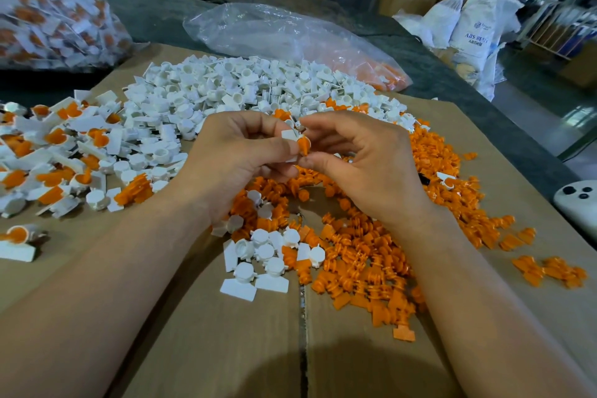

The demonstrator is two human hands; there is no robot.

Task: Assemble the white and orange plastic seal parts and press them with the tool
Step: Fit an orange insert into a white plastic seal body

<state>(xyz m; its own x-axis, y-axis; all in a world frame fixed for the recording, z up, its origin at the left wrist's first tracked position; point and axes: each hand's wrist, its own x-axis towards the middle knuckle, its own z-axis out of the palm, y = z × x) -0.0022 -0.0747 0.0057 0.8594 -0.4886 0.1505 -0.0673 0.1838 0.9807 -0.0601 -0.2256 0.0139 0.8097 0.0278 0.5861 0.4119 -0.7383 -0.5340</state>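
I am holding both hands at the centre of the frame, above a sheet of cardboard (200, 333).

1. My left hand (235, 152) is pinching a white seal part (288, 135). The fingers are curled inward, and the flat tab of the part is showing between the thumb and the forefinger.
2. My right hand (365, 158) is pinching an orange seal part (303, 144) between the thumb, below, and the forefinger, above. The remaining fingers are curling loosely behind.
3. The orange part is touching the white part, just right of its tab, in the narrow space where the fingertips of the two hands are meeting. I cannot tell how far it is seated.

Surrounding stock on the cardboard:
- A heap of loose white parts (232, 87) is lying above the hands in the frame.
- A heap of loose orange parts (371, 252) is spreading below and to the right of the hands.
- Assembled white-and-orange seals (55, 152) are lying at centre left.

A clear plastic bag (274, 29) is lying at upper centre. A filled bag of white and orange pieces (48, 10) is sitting at upper left.
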